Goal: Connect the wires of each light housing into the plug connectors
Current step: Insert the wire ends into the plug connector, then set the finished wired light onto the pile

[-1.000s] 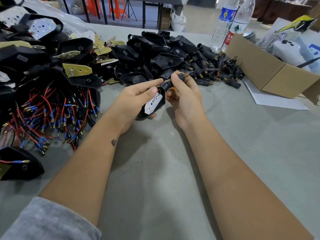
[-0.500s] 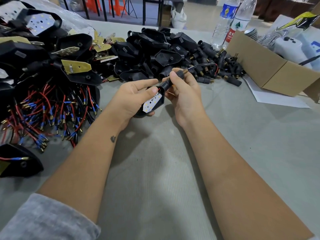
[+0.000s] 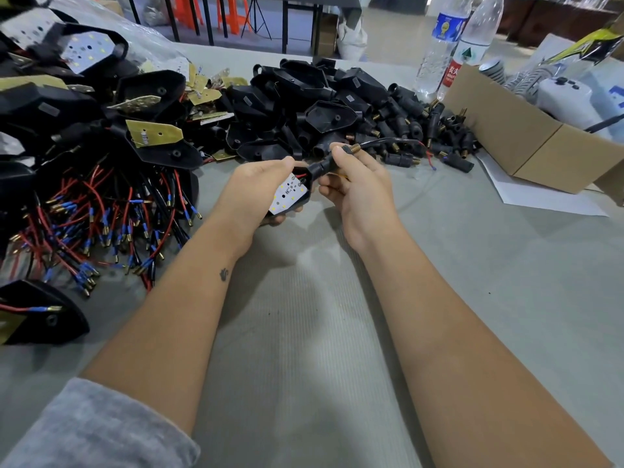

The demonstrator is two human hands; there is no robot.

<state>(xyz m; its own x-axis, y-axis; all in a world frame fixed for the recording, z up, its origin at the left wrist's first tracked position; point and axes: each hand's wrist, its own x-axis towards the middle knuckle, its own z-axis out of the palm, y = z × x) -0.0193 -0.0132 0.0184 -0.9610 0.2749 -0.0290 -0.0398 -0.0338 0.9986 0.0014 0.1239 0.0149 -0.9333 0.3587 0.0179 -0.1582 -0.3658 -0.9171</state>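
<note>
My left hand [image 3: 260, 190] holds a black light housing [image 3: 293, 194] with a white LED board facing up, just above the grey table. My right hand [image 3: 358, 187] grips the black plug connector [image 3: 329, 162] fitted on the housing's neck; its brass threaded tip [image 3: 353, 147] sticks out past my fingers. A thin black and red wire [image 3: 398, 141] runs out of that tip to the right, ending near the pile of loose connectors.
A heap of housings with red and black wires [image 3: 101, 211] fills the left. Empty black housings [image 3: 304, 106] and loose plug connectors [image 3: 439, 136] lie behind my hands. A cardboard box [image 3: 526, 143] and two water bottles [image 3: 452, 38] stand at the right.
Both hands with the housing and connector have shifted slightly up the frame and away. The wire now shows trailing further out of the connector's brass tip to the right.
</note>
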